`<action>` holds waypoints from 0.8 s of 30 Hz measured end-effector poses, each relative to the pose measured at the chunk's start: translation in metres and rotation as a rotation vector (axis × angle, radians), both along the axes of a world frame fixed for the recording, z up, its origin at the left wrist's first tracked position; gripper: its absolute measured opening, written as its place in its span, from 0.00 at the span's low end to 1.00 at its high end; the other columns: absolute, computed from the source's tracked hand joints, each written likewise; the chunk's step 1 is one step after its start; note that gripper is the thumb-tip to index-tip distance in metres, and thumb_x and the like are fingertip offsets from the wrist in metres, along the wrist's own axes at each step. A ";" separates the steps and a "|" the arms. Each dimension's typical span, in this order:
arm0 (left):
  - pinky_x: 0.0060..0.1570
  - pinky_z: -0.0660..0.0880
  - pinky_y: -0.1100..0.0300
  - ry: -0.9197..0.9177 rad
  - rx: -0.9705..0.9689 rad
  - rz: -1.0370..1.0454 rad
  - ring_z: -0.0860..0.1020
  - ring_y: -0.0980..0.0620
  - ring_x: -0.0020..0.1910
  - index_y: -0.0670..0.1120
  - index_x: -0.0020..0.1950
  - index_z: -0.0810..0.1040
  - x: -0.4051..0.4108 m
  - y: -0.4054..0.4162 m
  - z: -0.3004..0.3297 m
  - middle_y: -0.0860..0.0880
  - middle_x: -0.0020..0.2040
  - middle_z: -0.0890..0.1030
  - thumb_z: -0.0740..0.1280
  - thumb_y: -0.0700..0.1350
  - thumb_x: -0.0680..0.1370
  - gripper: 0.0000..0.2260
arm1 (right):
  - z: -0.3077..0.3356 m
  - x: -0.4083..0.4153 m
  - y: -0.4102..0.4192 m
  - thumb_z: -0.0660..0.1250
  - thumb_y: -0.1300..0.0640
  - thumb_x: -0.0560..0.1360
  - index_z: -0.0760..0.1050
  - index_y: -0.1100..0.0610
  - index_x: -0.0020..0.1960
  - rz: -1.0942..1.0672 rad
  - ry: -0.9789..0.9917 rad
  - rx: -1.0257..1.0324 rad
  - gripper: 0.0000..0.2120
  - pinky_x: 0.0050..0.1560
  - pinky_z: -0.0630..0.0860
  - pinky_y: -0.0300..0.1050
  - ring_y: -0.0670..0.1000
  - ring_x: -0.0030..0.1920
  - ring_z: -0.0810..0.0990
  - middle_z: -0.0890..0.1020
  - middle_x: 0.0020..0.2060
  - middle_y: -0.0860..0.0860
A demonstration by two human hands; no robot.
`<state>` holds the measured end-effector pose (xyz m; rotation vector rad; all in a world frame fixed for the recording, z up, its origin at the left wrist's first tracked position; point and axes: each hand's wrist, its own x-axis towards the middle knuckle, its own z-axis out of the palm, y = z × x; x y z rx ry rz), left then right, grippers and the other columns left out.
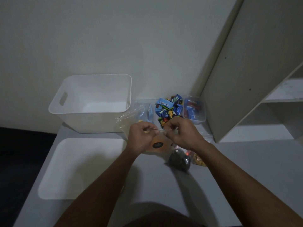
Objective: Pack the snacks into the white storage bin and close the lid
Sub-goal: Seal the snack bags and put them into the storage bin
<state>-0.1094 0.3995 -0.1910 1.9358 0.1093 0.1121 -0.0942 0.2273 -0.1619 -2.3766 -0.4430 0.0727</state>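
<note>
Both hands, left (141, 134) and right (180, 132), pinch the top of one clear zip bag with orange contents (158, 144). One white plastic storage bin (91, 104) sits empty on the grey bench (147, 181), its flat white lid (80, 167) alongside. Loose blue snack packets (168, 107) lie beside one clear tub (194, 110) holding more.

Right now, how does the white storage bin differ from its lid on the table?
The white storage bin is deep, with tall walls and a handle cutout, and it stands open and looks empty; the lid is flat and shallow. The bin stands farther away, by the wall; the lid lies nearer the person, apart from it. Both are white, roughly rectangular with rounded corners.
</note>
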 end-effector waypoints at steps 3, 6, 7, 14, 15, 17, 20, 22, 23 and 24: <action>0.46 0.78 0.50 -0.005 0.004 -0.044 0.81 0.48 0.38 0.44 0.39 0.84 -0.002 -0.005 0.004 0.46 0.37 0.84 0.74 0.38 0.69 0.02 | -0.003 -0.001 0.002 0.71 0.59 0.72 0.79 0.53 0.40 -0.006 -0.047 -0.008 0.03 0.41 0.77 0.49 0.49 0.40 0.77 0.80 0.37 0.48; 0.45 0.79 0.51 0.024 -0.047 -0.051 0.81 0.50 0.38 0.42 0.40 0.84 -0.002 -0.004 0.007 0.45 0.38 0.84 0.75 0.38 0.70 0.02 | -0.003 -0.002 -0.001 0.71 0.60 0.72 0.79 0.54 0.39 -0.070 -0.074 -0.015 0.04 0.41 0.75 0.45 0.49 0.39 0.76 0.79 0.36 0.47; 0.46 0.79 0.50 0.030 -0.049 -0.031 0.81 0.50 0.38 0.42 0.39 0.84 -0.001 -0.003 0.007 0.45 0.38 0.84 0.75 0.38 0.70 0.01 | -0.003 -0.002 -0.001 0.71 0.60 0.72 0.79 0.54 0.39 -0.083 -0.080 -0.016 0.04 0.41 0.74 0.44 0.48 0.39 0.76 0.79 0.36 0.46; 0.51 0.79 0.45 0.034 0.017 -0.016 0.83 0.51 0.40 0.48 0.38 0.86 0.000 -0.003 0.011 0.52 0.36 0.85 0.76 0.39 0.68 0.04 | 0.000 0.000 0.006 0.71 0.60 0.71 0.79 0.53 0.40 -0.038 -0.049 -0.021 0.03 0.41 0.75 0.44 0.48 0.40 0.77 0.80 0.39 0.48; 0.51 0.79 0.45 0.040 0.015 -0.031 0.83 0.51 0.40 0.48 0.38 0.86 0.000 -0.004 0.013 0.52 0.37 0.85 0.76 0.39 0.68 0.04 | 0.001 0.001 0.007 0.71 0.61 0.71 0.79 0.54 0.40 -0.051 -0.051 -0.037 0.04 0.41 0.75 0.44 0.48 0.40 0.77 0.81 0.38 0.48; 0.51 0.79 0.46 0.046 0.009 -0.041 0.83 0.52 0.40 0.48 0.39 0.86 0.001 -0.004 0.015 0.52 0.37 0.85 0.76 0.40 0.68 0.04 | 0.002 0.002 0.008 0.70 0.60 0.72 0.79 0.53 0.40 -0.077 -0.049 -0.060 0.03 0.41 0.76 0.44 0.48 0.40 0.77 0.81 0.38 0.48; 0.50 0.79 0.51 0.024 0.029 0.005 0.83 0.53 0.39 0.48 0.38 0.85 0.001 -0.003 0.017 0.52 0.36 0.85 0.76 0.40 0.68 0.04 | 0.003 0.002 0.011 0.70 0.58 0.73 0.78 0.52 0.43 -0.078 -0.025 -0.046 0.02 0.43 0.74 0.44 0.48 0.42 0.77 0.80 0.41 0.48; 0.46 0.79 0.55 0.020 0.010 0.036 0.82 0.54 0.37 0.49 0.37 0.85 0.002 0.001 0.018 0.52 0.35 0.84 0.76 0.39 0.68 0.05 | 0.003 0.000 0.009 0.71 0.57 0.73 0.78 0.53 0.46 -0.081 -0.007 -0.020 0.03 0.44 0.74 0.44 0.48 0.44 0.77 0.80 0.43 0.48; 0.44 0.78 0.58 0.028 -0.008 0.044 0.82 0.54 0.36 0.48 0.37 0.84 0.003 0.004 0.018 0.52 0.35 0.84 0.76 0.39 0.69 0.05 | 0.003 0.000 0.007 0.71 0.58 0.73 0.79 0.54 0.47 -0.089 -0.003 -0.001 0.03 0.46 0.74 0.45 0.48 0.45 0.77 0.81 0.44 0.49; 0.43 0.78 0.59 0.037 -0.019 0.042 0.81 0.54 0.37 0.47 0.37 0.84 0.003 0.006 0.019 0.52 0.36 0.84 0.76 0.38 0.69 0.04 | 0.002 0.001 0.004 0.71 0.58 0.73 0.80 0.55 0.47 -0.101 -0.012 0.015 0.03 0.46 0.75 0.45 0.48 0.45 0.77 0.82 0.44 0.49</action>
